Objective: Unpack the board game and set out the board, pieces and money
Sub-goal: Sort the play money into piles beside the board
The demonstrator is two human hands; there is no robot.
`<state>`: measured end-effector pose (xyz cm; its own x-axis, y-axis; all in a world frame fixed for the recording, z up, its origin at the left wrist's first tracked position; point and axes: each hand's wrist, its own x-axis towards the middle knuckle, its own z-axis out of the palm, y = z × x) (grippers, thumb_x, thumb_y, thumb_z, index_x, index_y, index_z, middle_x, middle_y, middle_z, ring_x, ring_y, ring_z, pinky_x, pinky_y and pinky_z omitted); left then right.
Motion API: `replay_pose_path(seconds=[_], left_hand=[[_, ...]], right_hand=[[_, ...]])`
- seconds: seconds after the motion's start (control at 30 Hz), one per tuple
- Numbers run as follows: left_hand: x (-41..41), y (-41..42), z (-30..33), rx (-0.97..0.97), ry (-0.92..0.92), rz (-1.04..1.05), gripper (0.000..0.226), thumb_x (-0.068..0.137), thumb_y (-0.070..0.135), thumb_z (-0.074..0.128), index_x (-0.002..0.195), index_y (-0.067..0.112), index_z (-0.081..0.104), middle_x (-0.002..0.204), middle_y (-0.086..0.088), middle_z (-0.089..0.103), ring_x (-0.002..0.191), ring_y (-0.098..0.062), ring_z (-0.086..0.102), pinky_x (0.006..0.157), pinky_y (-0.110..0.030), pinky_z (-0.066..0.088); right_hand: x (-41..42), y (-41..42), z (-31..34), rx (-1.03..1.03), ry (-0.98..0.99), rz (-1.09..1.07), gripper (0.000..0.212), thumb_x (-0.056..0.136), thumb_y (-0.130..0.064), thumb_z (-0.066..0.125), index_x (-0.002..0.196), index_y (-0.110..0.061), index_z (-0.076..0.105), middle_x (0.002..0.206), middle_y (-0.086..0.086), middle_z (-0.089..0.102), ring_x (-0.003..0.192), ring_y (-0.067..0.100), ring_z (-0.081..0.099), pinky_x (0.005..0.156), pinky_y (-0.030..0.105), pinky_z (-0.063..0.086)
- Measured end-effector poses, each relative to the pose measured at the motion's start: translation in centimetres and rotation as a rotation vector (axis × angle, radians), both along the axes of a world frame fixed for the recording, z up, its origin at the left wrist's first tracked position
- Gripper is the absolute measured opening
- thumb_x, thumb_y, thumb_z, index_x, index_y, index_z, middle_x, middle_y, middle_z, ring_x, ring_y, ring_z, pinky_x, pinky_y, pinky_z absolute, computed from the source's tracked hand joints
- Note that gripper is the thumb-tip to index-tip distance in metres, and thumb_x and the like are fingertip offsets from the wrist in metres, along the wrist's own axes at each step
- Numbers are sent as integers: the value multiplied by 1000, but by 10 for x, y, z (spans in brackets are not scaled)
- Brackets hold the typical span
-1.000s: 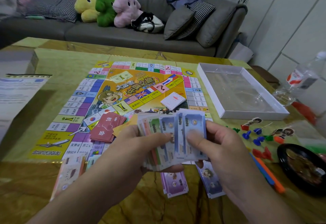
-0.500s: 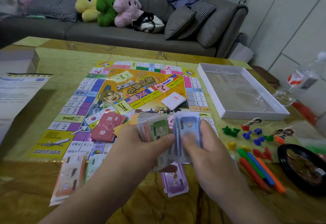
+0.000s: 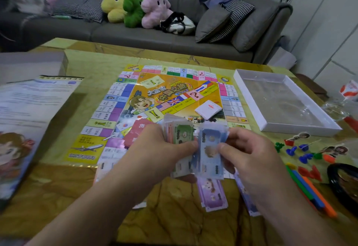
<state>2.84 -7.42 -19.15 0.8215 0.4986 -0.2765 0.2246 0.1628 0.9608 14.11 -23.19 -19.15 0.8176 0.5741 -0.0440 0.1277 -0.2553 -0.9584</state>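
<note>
Left hand [image 3: 155, 148] grips money stack [image 3: 179, 133]; right hand [image 3: 249, 154] pinches (seemingly) blue notes [image 3: 210, 148].

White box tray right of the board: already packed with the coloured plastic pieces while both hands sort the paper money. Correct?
Not quite. In the head view the white box tray holds only a clear plastic liner, no pieces. The coloured plastic pieces lie loose on the table, nearer than the tray. The rest stands: the left hand and right hand both hold the paper money.

Open tabletop [image 3: 81, 203]: near-left, beside purple notes [image 3: 212, 193]. Obstructions: board [image 3: 120, 110] centre; white tray [image 3: 249, 98], coloured pieces [image 3: 302, 153], black dish [image 3: 335, 185] right; leaflet [image 3: 29, 110] left.
</note>
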Motion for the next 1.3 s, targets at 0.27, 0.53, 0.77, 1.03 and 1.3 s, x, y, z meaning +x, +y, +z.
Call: replay_pose_path(seconds=[0.27,0.53,0.77,1.03,1.3], left_hand=[[-61,103,26,-68,-144,421,16,94,7,71,105,-3,65,94,-22,78,82,-33,79,56,-41,64],[-86,130,28,-147,-236,471,20,95,6,70,110,-6,65,97,-21,79,81,-31,80,56,-40,64],[-79,120,31,-156,-281,345,13,96,6,70,106,0,65,94,-20,79,83,-31,80,61,-46,65],[-64,95,26,-274,-284,122,32,91,10,71,120,-2,66,104,-19,78,93,-32,79,63,-42,64],[-25,17,8,-334,-192,-133,23,88,19,74,111,13,78,102,-15,78,83,-26,77,62,-39,63]], right_hand=[[-76,90,-15,-102,-31,212,58,95,-1,64,125,-50,59,76,5,67,79,20,75,59,43,62],[-166,187,-46,-264,-440,396,51,80,-16,48,128,-34,53,90,6,66,90,31,59,71,42,49],[-180,187,-67,-513,-1021,379,30,71,-33,68,80,-22,42,95,6,47,95,28,42,83,41,43],[-86,107,-19,-180,-248,180,26,81,-13,60,99,-30,68,94,-7,59,83,5,58,67,16,47],[-29,31,7,137,-173,302,36,79,-25,80,109,-41,67,95,-6,67,89,23,68,81,36,61]])
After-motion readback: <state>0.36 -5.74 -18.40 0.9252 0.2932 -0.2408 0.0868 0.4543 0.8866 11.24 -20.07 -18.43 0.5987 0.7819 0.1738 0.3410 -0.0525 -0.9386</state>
